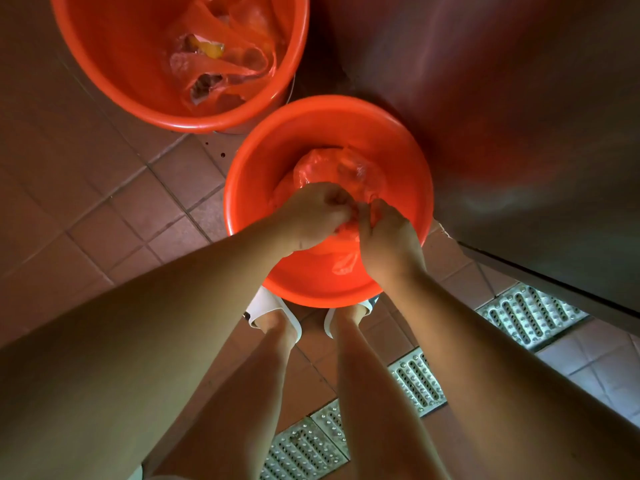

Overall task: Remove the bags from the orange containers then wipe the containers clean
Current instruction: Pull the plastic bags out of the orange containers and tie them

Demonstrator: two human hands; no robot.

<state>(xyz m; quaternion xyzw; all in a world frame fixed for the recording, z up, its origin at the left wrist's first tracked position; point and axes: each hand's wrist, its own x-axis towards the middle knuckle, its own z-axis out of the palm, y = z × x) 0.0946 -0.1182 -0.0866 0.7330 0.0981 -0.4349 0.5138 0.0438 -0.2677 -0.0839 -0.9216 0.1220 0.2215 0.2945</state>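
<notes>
Gathering the thin orange plastic bag [337, 174] inside the round orange plastic container [263, 161] at frame centre: left hand [311, 216] and right hand [388, 237] both pinch its neck. Next, judged: lift it clear. Another bagged orange container [104, 64] waits upper left.

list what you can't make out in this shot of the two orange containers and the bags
Head view only:
- Neck of the near bag: covered by the left hand and right hand gripping it.
- Floor of the near container: hidden under the bag and hands.
- Far container: cut off by the top edge.
- Contents of the far bag: veiled by crumpled plastic.
</notes>
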